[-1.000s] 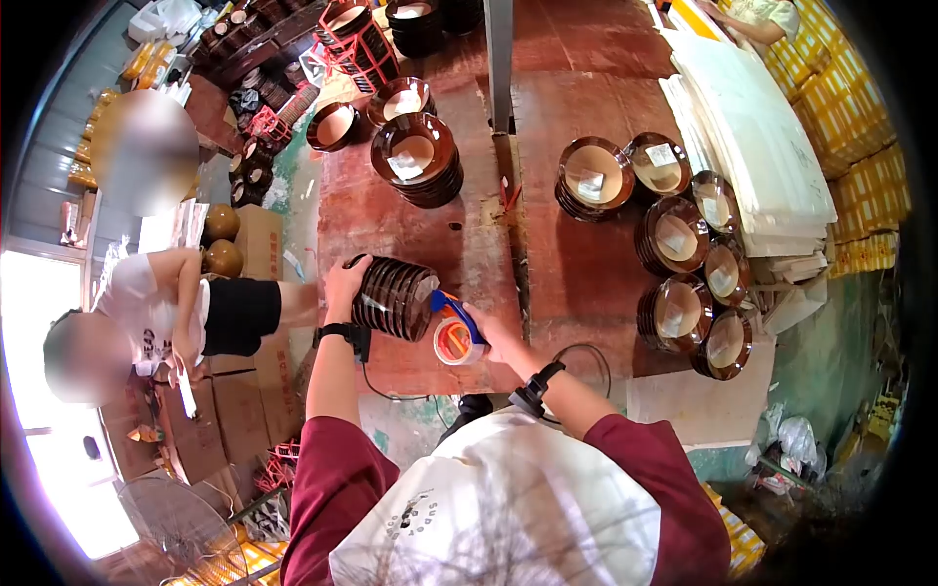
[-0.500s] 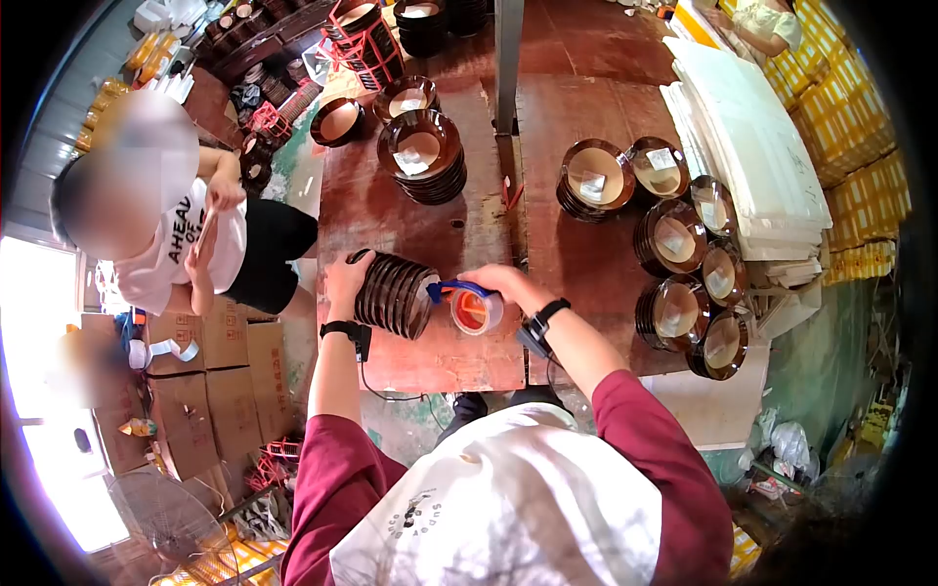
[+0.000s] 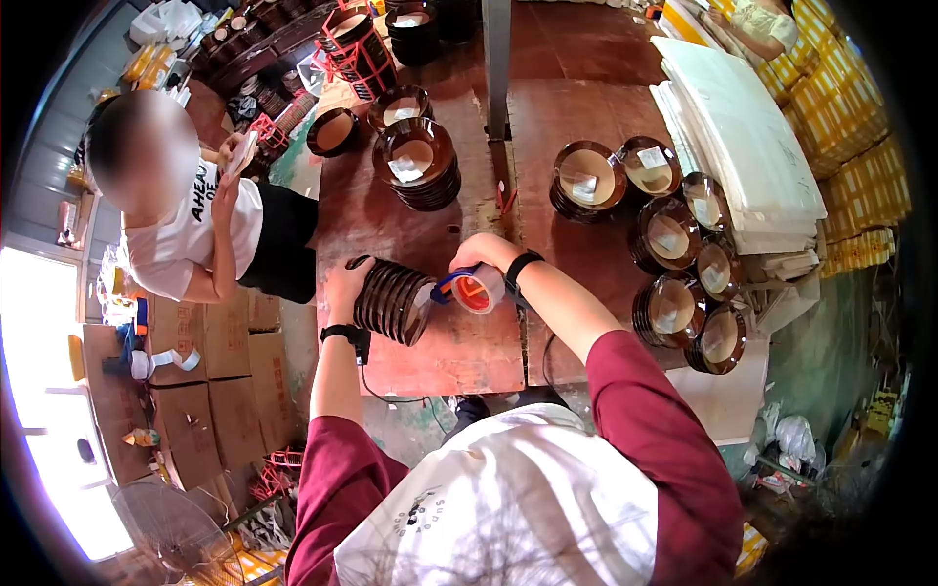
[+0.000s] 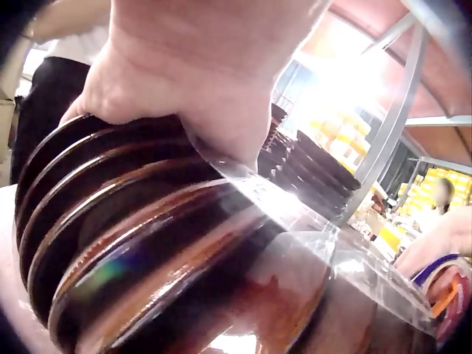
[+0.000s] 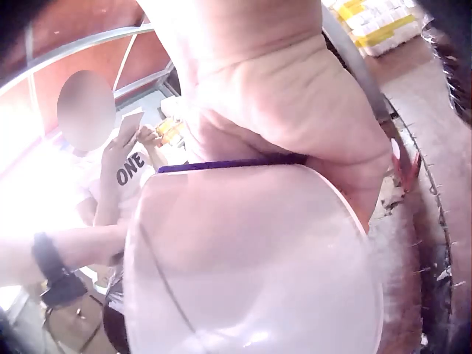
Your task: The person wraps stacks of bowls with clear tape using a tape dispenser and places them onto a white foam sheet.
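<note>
A stack of brown glazed bowls [image 3: 393, 301] lies on its side near the table's front edge, and my left hand [image 3: 345, 289] grips its left end. Clear tape [image 4: 295, 214] runs along the bowls in the left wrist view. My right hand [image 3: 486, 256] holds a blue tape dispenser [image 3: 446, 287] with a wide clear roll [image 3: 477, 289], just right of the stack. In the right wrist view the roll [image 5: 251, 258] fills the lower middle, under my right hand [image 5: 273, 110].
An upright bowl stack [image 3: 414, 166] stands behind, near a metal post [image 3: 497, 68]. Several bowl stacks [image 3: 670, 236] are on the right, beside white foam sheets [image 3: 747, 146]. Another person [image 3: 195, 205] stands left of the table [image 3: 449, 366].
My right hand and the dispenser have moved up and away from my body, the roll ending slightly further right. My left hand stays on the bowls. The person at left now stands closer to the table.
</note>
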